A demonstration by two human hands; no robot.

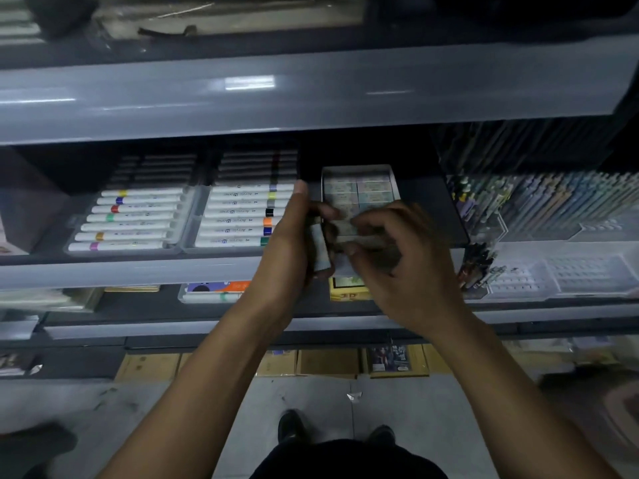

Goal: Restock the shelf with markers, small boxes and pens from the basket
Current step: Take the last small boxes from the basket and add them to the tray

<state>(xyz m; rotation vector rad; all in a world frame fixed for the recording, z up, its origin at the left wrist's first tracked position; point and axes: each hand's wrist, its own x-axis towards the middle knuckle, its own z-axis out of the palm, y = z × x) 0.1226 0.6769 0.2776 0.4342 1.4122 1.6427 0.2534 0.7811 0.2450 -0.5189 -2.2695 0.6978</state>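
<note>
Both hands are up at the grey shelf [207,271], right in front of the open carton [359,169] of small boxes. The left hand [290,247] grips a small pale box [320,247] stood on end, fingers curled round it. The right hand [397,261] pinches another blurry small box [345,227] at the carton's near edge. Trays of markers [138,219] sit to the left, pens [539,198] racked on the right.
</note>
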